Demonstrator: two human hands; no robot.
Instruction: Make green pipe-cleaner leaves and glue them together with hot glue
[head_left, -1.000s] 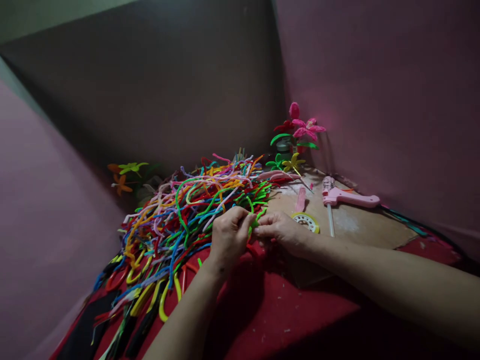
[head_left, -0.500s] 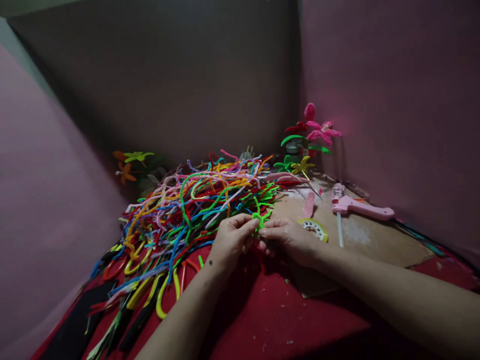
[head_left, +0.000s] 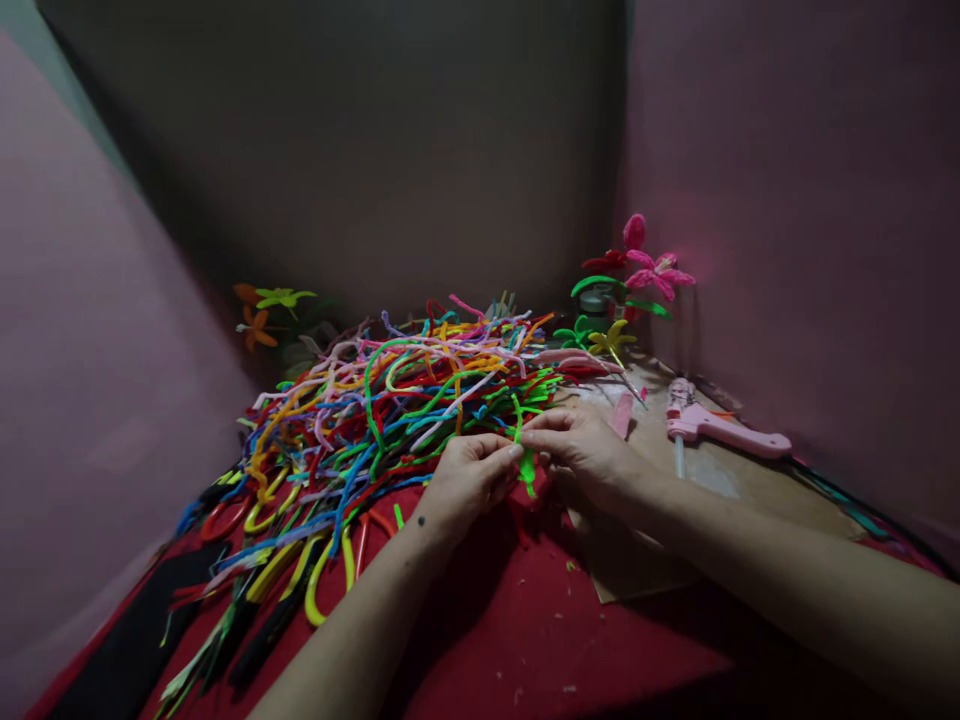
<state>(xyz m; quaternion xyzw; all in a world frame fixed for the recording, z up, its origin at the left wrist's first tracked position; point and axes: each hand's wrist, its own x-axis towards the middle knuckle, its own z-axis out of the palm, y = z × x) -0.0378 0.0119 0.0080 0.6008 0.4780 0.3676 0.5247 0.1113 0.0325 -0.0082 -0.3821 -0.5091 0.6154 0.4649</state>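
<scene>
A bright green pipe-cleaner piece (head_left: 527, 468) is pinched between both hands near the middle of the view, with one end sticking up and a wider part hanging below the fingertips. My left hand (head_left: 471, 478) grips it from the left, thumb and forefinger together. From the right, my right hand (head_left: 581, 450) pinches the same piece, its fingertips almost touching the left ones. Just behind the hands lies a big heap of multicoloured pipe cleaners (head_left: 420, 385).
A pink glue gun (head_left: 724, 428) rests on cardboard (head_left: 780, 487) at the right. Pipe-cleaner flowers (head_left: 660, 272) stand at the back right, others (head_left: 259, 328) at the back left. Yellow-handled tools (head_left: 281, 572) lie front left on red cloth (head_left: 540, 640).
The green piece now hangs lower below the fingers. My right hand has risen slightly and covers the yellow-rimmed tape roll. The whole view has shifted a little.
</scene>
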